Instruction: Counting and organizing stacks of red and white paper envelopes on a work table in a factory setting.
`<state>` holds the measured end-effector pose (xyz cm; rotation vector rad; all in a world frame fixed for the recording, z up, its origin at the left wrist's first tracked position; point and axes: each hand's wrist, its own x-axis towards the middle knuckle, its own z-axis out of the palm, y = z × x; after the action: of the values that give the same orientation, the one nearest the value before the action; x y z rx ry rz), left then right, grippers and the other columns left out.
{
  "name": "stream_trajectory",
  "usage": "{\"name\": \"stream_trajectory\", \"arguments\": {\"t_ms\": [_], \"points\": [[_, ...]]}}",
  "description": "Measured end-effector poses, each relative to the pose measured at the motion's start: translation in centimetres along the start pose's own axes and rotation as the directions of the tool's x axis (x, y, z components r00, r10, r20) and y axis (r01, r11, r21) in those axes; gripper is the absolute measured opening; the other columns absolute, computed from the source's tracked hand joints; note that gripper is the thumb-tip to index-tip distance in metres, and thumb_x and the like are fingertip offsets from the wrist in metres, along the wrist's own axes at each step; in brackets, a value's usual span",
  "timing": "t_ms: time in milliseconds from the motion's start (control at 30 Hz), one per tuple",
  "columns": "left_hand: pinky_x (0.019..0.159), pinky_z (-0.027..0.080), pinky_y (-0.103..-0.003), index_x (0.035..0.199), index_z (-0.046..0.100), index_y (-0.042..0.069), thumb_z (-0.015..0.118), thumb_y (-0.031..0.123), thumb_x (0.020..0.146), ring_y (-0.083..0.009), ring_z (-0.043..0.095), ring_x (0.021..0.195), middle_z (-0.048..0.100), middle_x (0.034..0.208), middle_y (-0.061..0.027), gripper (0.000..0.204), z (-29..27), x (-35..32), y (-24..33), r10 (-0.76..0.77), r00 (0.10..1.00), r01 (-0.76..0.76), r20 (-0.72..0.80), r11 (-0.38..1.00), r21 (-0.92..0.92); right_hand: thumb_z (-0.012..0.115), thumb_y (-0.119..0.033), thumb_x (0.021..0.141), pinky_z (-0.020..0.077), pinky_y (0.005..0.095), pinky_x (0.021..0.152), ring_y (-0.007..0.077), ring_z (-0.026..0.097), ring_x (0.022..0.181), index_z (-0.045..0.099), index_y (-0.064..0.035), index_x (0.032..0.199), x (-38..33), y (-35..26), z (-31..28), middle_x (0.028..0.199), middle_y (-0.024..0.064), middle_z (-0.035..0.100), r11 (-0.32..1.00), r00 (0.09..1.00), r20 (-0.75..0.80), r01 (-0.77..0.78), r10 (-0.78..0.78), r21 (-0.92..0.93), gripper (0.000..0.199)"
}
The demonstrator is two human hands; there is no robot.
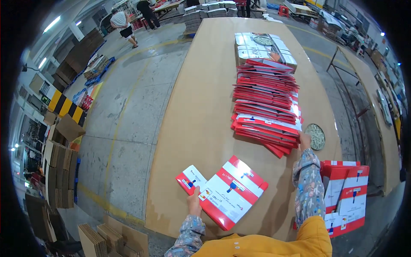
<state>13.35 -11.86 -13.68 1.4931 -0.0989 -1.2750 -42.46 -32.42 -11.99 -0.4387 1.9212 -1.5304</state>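
My left hand (195, 203) grips a red-and-white folded carton (233, 192) by its lower left side, where a smaller flap panel (191, 179) sticks out to the left. The carton lies slightly tilted above the near part of the table. My right hand (305, 140) is closed at the right edge of a long overlapping row of flat red-and-white cartons (267, 124); its fingertips are partly hidden there. Just right of that hand is a round dish-like thing (315, 137) with a pale green, mottled surface.
Beyond the row, a strapped bundle of printed cartons (263, 47) lies on the brown table (188, 124). More red-and-white cartons (346, 197) stand off the table's right side. Brown cardboard stacks (60, 171) line the left. A person (122, 23) is far off on the floor.
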Motion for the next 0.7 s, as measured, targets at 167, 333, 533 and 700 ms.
{"name": "stream_trajectory", "arguments": {"t_ms": [167, 333, 533, 700], "points": [[0.064, 0.056, -0.037, 0.106, 0.061, -0.008, 0.07, 0.018, 0.083, -0.0227, 0.067, 0.078, 0.066, 0.097, -0.014, 0.035, 0.8, -0.8, 0.7, -0.01, 0.999, 0.011, -0.034, 1.0, 0.003, 0.065, -0.012, 0.077, 0.0506, 0.0338, 0.057, 0.0201, 0.063, 0.064, 0.063, 0.0047, 0.092, -0.3, -2.7, -0.3, 0.082, 0.0126, 0.066, 0.99, 0.989, 0.12, -0.1, 0.087, 0.101, 0.022], [0.064, 0.056, -0.037, 0.105, 0.061, -0.008, 0.07, 0.017, 0.083, -0.0229, 0.067, 0.077, 0.066, 0.097, -0.0141, 0.034, 0.5, -1.3, 1.2, 0.036, 0.999, -0.036, -0.04, 0.999, 0.007, 0.062, -0.008, 0.078, 0.0519, 0.0321, 0.055, 0.0192, 0.061, 0.058, 0.062, 0.0016, 0.087, -8.5, -7.3, 0.5, 0.075, 0.0103, 0.064, 0.966, 0.966, 0.248, -0.131, 0.074, 0.222, 0.014], [0.065, 0.055, -0.037, 0.105, 0.06, -0.008, 0.07, 0.016, 0.083, -0.0225, 0.066, 0.076, 0.066, 0.097, -0.014, 0.034, 1.0, -1.1, 1.3, 0.028, 0.999, -0.028, -0.036, 1.0, 0.0, 0.056, -0.001, 0.08, 0.0552, 0.0328, 0.06, 0.0216, 0.061, 0.079, 0.049, -0.0029, 0.115, -21.5, -5.2, 0.1, 0.102, 0.0114, 0.06, 0.753, 0.819, 0.542, -0.475, 0.189, 0.455, 0.036], [0.065, 0.053, -0.035, 0.099, 0.063, -0.009, 0.073, 0.02, 0.081, -0.0206, 0.065, 0.076, 0.067, 0.093, -0.0135, 0.035, 0.2, 0.6, 0.1, 0.087, 0.996, -0.087, -0.007, 0.996, -0.011, 0.06, 0.003, 0.077, 0.0561, 0.0418, 0.079, 0.0273, 0.057, 0.109, 0.044, -0.0037, 0.128, -36.4, -2.8, -1.9, 0.124, 0.01, 0.054, 0.76, 0.705, 0.69, -0.536, 0.164, 0.367, 0.054]]}}
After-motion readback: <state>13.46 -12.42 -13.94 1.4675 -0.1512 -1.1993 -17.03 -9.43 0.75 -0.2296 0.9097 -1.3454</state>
